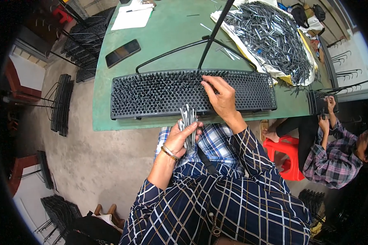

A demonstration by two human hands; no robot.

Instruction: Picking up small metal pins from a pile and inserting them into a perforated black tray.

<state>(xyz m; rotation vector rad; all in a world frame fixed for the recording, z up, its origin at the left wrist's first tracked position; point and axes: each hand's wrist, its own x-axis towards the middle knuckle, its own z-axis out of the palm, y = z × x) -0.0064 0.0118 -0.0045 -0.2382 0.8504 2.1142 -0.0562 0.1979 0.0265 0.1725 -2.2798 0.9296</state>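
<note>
A long black rack (251, 94) full of small round holes lies across the table's near edge. Short dark pieces stand packed in its left and middle holes, while the holes toward its right end look bare. My left hand (176, 139), just in front of the rack, is closed around a bundle of thin grey metal strips (188, 118) that point upward. Above the rack's middle is my right hand (222, 96), thumb and forefinger pinched near the holes; whatever they hold is too small to make out. A black rod handle (171, 52) rises from the rack's back edge.
A large heap of similar strips (270, 41) lies on white sacking at the green table's (171, 30) far right. Phone (123, 53) and paper (131, 19) rest at left. Racks (63, 104) stand on the floor. At right, a person (331, 161) works near a red stool (288, 155).
</note>
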